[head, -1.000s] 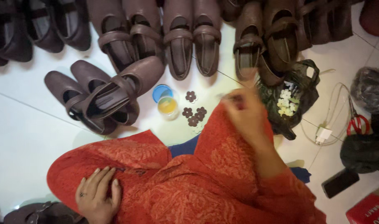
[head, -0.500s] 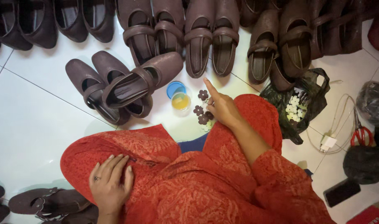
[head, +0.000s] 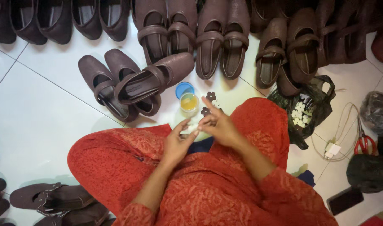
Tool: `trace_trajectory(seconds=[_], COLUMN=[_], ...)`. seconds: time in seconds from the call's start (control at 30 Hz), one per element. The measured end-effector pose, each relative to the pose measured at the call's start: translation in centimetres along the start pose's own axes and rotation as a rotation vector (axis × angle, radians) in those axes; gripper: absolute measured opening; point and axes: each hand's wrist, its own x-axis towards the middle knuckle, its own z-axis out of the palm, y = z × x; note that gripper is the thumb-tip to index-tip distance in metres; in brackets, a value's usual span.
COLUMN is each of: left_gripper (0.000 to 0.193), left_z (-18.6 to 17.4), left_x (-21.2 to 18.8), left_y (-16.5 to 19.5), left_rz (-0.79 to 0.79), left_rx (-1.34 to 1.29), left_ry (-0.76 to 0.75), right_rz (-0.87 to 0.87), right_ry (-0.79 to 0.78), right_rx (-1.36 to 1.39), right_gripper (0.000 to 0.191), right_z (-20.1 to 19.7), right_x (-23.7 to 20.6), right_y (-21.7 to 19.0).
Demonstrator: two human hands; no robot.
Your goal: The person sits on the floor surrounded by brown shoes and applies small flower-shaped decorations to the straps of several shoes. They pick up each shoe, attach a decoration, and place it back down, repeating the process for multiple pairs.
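Note:
My left hand (head: 178, 141) and my right hand (head: 217, 125) meet at the fingertips above my knees, which are covered in red patterned cloth (head: 116, 163). The left fingers are spread. The right index finger points up, and the other right fingers curl toward the left hand. I cannot make out whether anything small sits between them. Just beyond the hands, on the white tile floor, stands a small open jar of yellow liquid (head: 189, 103) with its blue lid (head: 183, 88) beside it. A few dark flower-shaped pieces (head: 210, 97) lie next to the jar.
Three brown strap shoes (head: 133, 83) lie piled to the left of the jar. Rows of brown shoes (head: 218, 42) line the far side. At the right are a dark bag of white flower pieces (head: 302, 111), a white charger and cable (head: 332, 148), red-handled scissors (head: 364, 144) and a phone (head: 344, 201).
My left hand rose from my left knee to meet the right hand. My right hand drew back from the flower pieces toward my lap.

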Motion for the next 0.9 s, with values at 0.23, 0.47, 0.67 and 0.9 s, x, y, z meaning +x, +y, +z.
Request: trace_trajectory(seconds=[0.23, 0.47, 0.67, 0.9], left_gripper=[0.021, 0.024, 0.035, 0.033], left_z=[-2.0, -1.7, -1.5, -1.6], left_x=[1.1, 1.7, 2.1, 2.1], left_y=[-3.5, -2.8, -2.8, -2.3], left_rz=[-0.15, 0.201, -0.107, -0.138], left_rx=[-0.063, 0.146, -0.225, -0.232], left_ry=[0.118, 0.198, 0.149, 0.146], right_rz=[-0.386, -0.557, -0.516, -0.524], right_ry=[0.218, 0.181, 0.168, 0.173], right_rx=[-0.684, -1.027, -1.119, -1.154], right_gripper=[0.061, 0.055, 0.058, 0.061], right_z=[0.9, 1.8, 2.0, 2.3], right_x=[2.5, 6.1, 6.6, 6.7], right_y=[0.7, 1.4, 1.6, 1.5])
